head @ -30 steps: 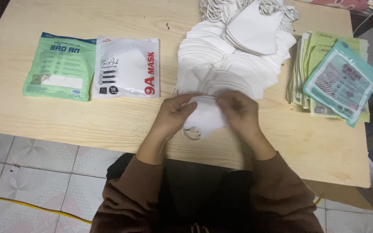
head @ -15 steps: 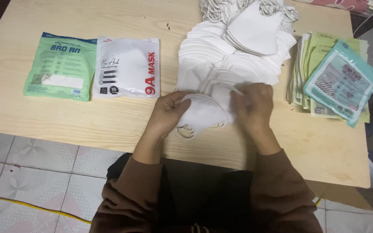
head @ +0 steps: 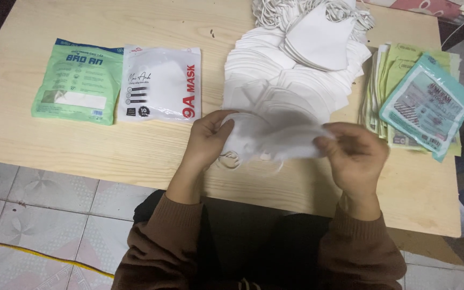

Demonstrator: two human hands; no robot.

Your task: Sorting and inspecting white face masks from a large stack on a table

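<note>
I hold a white folded face mask (head: 267, 140) between both hands above the near edge of the wooden table (head: 92, 156). My left hand (head: 206, 140) pinches its left end, and my right hand (head: 354, 156) grips its right end, pulled out to the right. The mask's ear loops hang down onto the table. A broad heap of white masks (head: 285, 80) lies just beyond my hands.
A green flat packet (head: 79, 80) and a white flat packet (head: 162, 83) lie on the table's left. A stack of green and teal packets (head: 422, 102) sits on the right. More masks with tangled loops (head: 318, 27) are piled at the far edge. Tiled floor below.
My hands have moved apart, the right one shifting rightwards, so the mask is now stretched out wide between them instead of bunched together.
</note>
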